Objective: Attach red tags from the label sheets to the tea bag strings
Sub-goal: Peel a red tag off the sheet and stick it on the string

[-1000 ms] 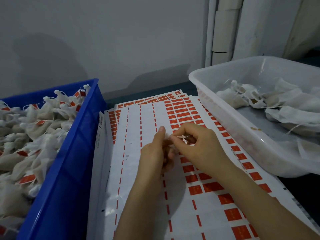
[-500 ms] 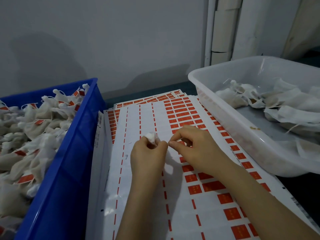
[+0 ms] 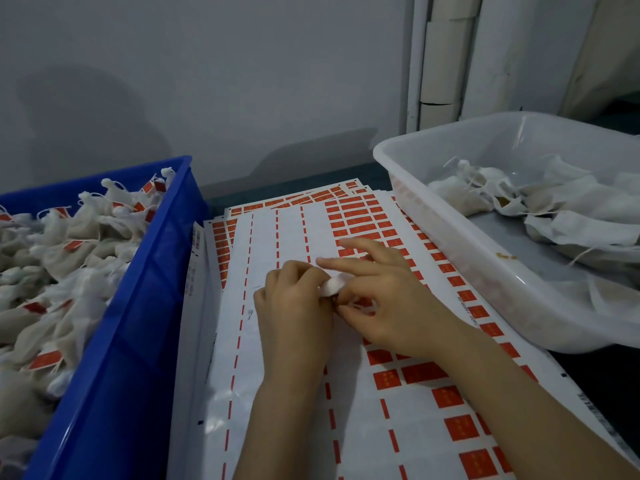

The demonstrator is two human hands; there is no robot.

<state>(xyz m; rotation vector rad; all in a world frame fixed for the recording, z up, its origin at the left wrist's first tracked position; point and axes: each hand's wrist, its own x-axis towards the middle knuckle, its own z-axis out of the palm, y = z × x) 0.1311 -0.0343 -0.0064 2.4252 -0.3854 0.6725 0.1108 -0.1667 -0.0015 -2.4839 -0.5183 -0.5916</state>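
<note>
Head view: the left hand grips a white tea bag in curled fingers, just above the label sheets. The right hand lays a straight forefinger across the bag; whether its thumb pinches anything I cannot tell. Likely the tagging step: next, a red tag must fold squarely round the bag's string

Single head view, wide-angle, looking forward-down, close over label sheets, wall behind.
</note>
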